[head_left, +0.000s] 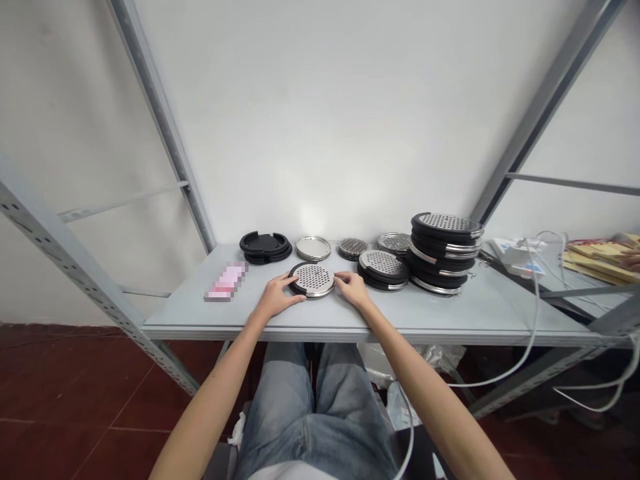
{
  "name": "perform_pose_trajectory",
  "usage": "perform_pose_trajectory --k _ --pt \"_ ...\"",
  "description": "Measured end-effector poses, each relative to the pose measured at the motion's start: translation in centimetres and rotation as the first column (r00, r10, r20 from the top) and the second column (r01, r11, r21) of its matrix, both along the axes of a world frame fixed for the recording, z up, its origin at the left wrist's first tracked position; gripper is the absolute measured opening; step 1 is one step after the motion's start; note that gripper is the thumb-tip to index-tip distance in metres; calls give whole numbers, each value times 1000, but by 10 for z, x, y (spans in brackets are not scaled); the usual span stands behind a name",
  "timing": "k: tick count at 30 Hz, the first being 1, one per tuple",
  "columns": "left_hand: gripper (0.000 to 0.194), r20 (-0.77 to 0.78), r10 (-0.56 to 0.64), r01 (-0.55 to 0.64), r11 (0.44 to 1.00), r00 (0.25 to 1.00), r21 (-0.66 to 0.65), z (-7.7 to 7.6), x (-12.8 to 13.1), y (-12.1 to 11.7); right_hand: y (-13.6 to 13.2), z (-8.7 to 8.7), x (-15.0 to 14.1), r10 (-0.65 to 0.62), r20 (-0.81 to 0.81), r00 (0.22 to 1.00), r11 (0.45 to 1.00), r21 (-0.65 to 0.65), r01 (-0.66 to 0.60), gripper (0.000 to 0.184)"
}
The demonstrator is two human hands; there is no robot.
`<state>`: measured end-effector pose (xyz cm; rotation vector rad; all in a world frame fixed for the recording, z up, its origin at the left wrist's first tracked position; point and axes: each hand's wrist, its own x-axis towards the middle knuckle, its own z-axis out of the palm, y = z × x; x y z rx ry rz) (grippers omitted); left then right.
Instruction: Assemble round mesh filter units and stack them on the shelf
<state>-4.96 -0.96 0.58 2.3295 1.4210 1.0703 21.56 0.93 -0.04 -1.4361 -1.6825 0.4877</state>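
Observation:
In front of me on the table lies a round perforated metal disc [314, 277] in a black rim, with a shiny silver edge showing at its front right. My left hand [277, 297] grips its left side, fingers on top of the black rim and thumb near the front edge. On the opposite side, my right hand [351, 288] pinches the silver edge with its fingertips. Just right of that hand sits a short pile of similar black-rimmed discs [383, 265]. Behind the held disc are silver rings [313, 247] and small perforated metal discs [353, 248].
Black round holders [265, 245] are piled at the back left, near a pink blurred object [227, 281]. A tall stack of assembled discs [444, 253] stands to the right. Metal posts [165, 127] frame the grey table [270, 320]; a white cable [536, 313] hangs over its right side.

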Motion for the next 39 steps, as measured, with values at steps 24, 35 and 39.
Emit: perform_pose_trajectory --k 24,35,39 --pt "59 -164 -25 40 995 986 88 0 4 -3 4 -4 -3 -3 190 982 998 62 -9 41" --pt "35 -58 -121 127 985 991 115 5 8 -11 -26 9 -14 316 435 843 866 231 -444 72" --pt "31 -37 -165 168 981 986 99 8 7 -13 -20 4 -15 293 448 845 853 276 -443 60"
